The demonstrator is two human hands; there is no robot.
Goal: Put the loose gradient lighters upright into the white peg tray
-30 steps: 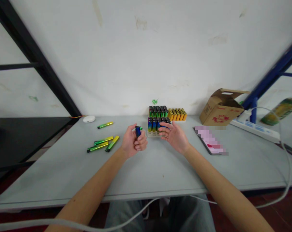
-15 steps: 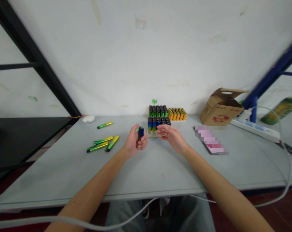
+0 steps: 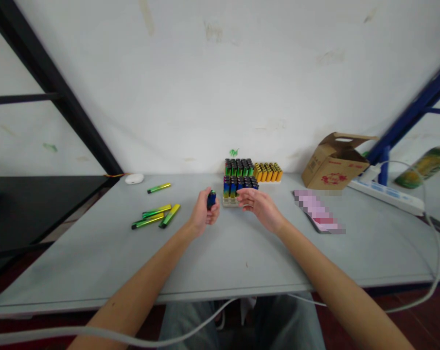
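Observation:
My left hand is closed around a dark blue lighter, held upright above the table with the thumb near its top. My right hand is loosely curled, fingers slightly apart, and I see nothing held in it. Its fingertips hang at the front right of a clear tray of blue lighters, hiding part of them; whether they touch is unclear. Behind stand several green lighters with black tops, and beside those a block of yellow-orange lighters.
Several yellow-green sticks with black ends lie at the left, one farther back beside a white case. To the right are a phone, an open cardboard box and a power strip. A white cable crosses in front.
My left hand has turned slightly and drawn a little left with the blue lighter; a green spot by its top no longer shows. My right hand has hardly moved.

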